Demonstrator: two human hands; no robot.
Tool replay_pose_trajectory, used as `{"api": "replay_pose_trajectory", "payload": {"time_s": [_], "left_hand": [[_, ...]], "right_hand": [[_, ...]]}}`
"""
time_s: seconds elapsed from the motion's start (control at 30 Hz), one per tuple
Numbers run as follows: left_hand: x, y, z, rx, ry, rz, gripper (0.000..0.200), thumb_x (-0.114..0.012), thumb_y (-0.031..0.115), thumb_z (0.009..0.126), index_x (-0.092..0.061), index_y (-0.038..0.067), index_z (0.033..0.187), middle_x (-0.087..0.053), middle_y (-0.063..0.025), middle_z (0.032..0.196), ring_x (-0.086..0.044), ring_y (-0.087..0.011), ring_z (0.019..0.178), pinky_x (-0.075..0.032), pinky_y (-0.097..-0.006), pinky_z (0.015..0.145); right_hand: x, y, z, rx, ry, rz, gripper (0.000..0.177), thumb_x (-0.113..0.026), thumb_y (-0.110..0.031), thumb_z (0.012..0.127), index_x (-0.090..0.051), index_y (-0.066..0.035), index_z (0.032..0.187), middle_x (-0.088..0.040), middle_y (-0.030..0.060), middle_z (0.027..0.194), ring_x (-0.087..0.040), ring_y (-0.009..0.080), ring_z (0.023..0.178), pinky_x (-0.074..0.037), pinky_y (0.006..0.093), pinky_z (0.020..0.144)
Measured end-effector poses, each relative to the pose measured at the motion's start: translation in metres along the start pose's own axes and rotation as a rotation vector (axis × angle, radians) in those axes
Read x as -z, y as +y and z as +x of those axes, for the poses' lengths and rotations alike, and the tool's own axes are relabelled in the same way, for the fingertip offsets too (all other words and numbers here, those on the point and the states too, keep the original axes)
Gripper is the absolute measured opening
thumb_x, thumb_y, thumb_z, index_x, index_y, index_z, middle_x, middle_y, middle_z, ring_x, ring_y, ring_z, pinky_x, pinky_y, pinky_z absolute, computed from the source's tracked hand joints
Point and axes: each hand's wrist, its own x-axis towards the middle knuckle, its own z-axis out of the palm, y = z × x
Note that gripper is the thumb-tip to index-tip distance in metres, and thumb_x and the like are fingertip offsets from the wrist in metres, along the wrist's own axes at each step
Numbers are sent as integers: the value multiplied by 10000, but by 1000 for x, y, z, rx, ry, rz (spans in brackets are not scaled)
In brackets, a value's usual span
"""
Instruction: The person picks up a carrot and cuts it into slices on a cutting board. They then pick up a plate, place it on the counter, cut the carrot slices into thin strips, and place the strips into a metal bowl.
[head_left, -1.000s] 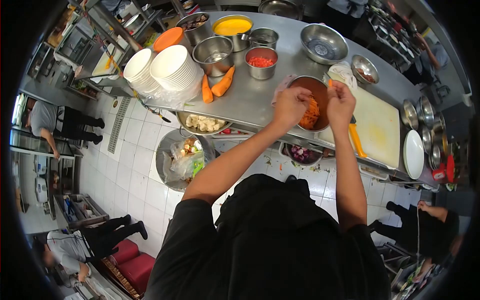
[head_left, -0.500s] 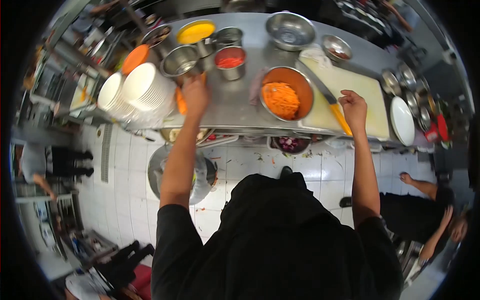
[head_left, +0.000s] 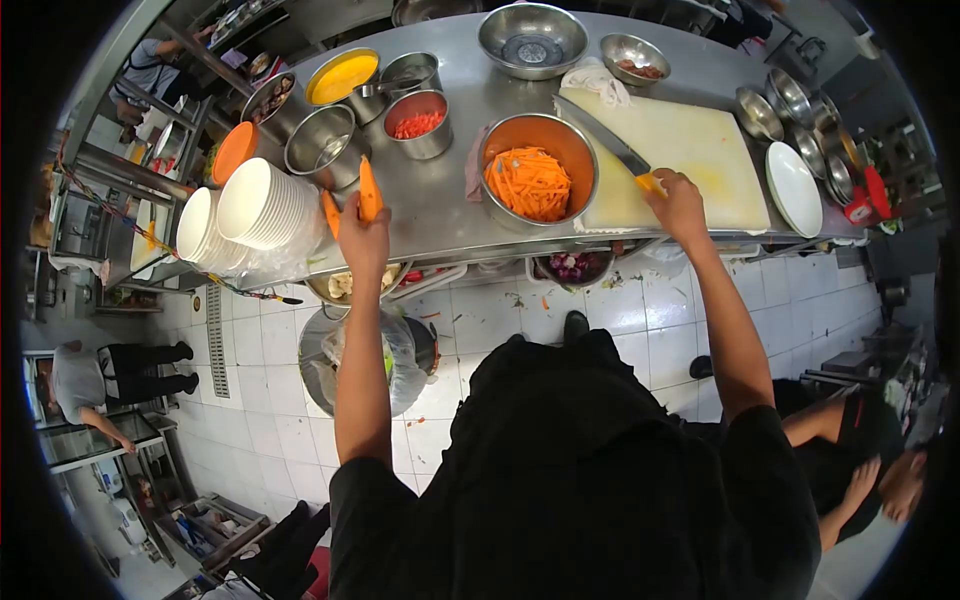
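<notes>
A peeled carrot (head_left: 370,188) points up out of my left hand (head_left: 363,238), whose fingers are wrapped round its lower part. Another orange carrot piece (head_left: 331,213) shows just left of that hand, by the bowl stack. My right hand (head_left: 679,207) is closed on the yellow handle of a large knife (head_left: 612,140). The blade lies slanted over the left side of a pale cutting board (head_left: 690,150). Between my hands stands a deep metal pot (head_left: 497,205) of cut carrot strips (head_left: 535,185).
Stacked white bowls (head_left: 262,205) and metal containers, one with chopped red pieces (head_left: 418,125), stand left. A metal bowl (head_left: 532,45) is at the back, a white oval plate (head_left: 795,190) at the right. A lined bin (head_left: 320,375) stands below. Another person (head_left: 860,460) is at lower right.
My left hand has lifted a carrot and drawn back toward the counter's front edge. My right hand has moved left and taken hold of the knife handle.
</notes>
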Motion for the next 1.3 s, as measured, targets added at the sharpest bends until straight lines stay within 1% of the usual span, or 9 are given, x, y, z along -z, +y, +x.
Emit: {"api": "replay_pose_trajectory", "payload": {"time_s": [0.23,0.33,0.47,0.63,0.73,0.93,1.07,1.2,1.3], "left_hand": [[28,65,-111,295,-100,-389,493,-697,43,859,-586,-34,1333,-646,-50,1026,-595,-118,891,-491,-263,800],[21,63,-157,393,-138,-475,491,-691,48,850,-583,-23,1324,-631,-41,987,-581,-116,852,-489,-265,766],[8,71,-170,377,-194,-417,444,-679,67,840,-591,-24,1266,-629,-41,966,-579,-126,823,-492,-279,746],[-30,60,-104,220,-292,-425,416,-685,123,821,-602,-7,1208,-642,-54,967,-611,-160,810,-513,-310,743],[-68,66,-49,619,-676,-766,331,-690,118,816,-627,3,1120,-639,-39,947,-616,-142,841,-510,-293,759],[-137,101,23,444,-812,-534,262,-713,175,812,-686,48,1039,-669,-33,877,-630,-135,731,-511,-298,642],[-80,109,66,-21,-549,-218,267,-753,177,783,-731,25,1002,-668,3,756,-610,-88,665,-481,-280,597],[-7,174,47,-100,-482,-224,390,-714,111,838,-671,1,1210,-656,3,876,-586,-86,747,-476,-260,673],[20,202,-5,-4,-643,-292,435,-711,110,890,-614,13,1302,-677,-12,937,-612,-96,834,-494,-260,744]], "right_hand": [[-41,-108,-23,-460,-246,956,331,-728,-202,911,-586,41,1086,-654,135,826,-670,201,654,-558,307,556],[-68,-98,-5,-400,-136,924,192,-683,-125,912,-527,-18,878,-616,108,707,-634,192,547,-516,294,439],[-7,-88,7,-322,-144,806,128,-624,-35,863,-503,-19,824,-574,89,672,-575,173,480,-489,308,412],[53,-89,-24,-308,-307,642,91,-603,-55,859,-514,-37,858,-534,56,645,-509,145,448,-467,292,409],[45,-102,-47,-330,-385,598,101,-605,-45,867,-528,14,894,-565,94,664,-576,184,464,-496,311,412],[-6,-104,-47,-426,-364,715,131,-624,-40,849,-548,30,930,-603,116,689,-603,193,472,-504,308,409],[-66,-103,-11,-405,-225,825,156,-665,-56,856,-570,31,945,-616,112,700,-636,189,517,-524,300,433],[-42,-129,-5,-435,-244,936,263,-763,-177,824,-620,32,893,-677,155,777,-691,281,608,-553,408,540],[-49,-61,6,44,180,53,347,-793,-259,800,-639,-11,988,-706,184,853,-717,370,812,-574,461,737]]}}
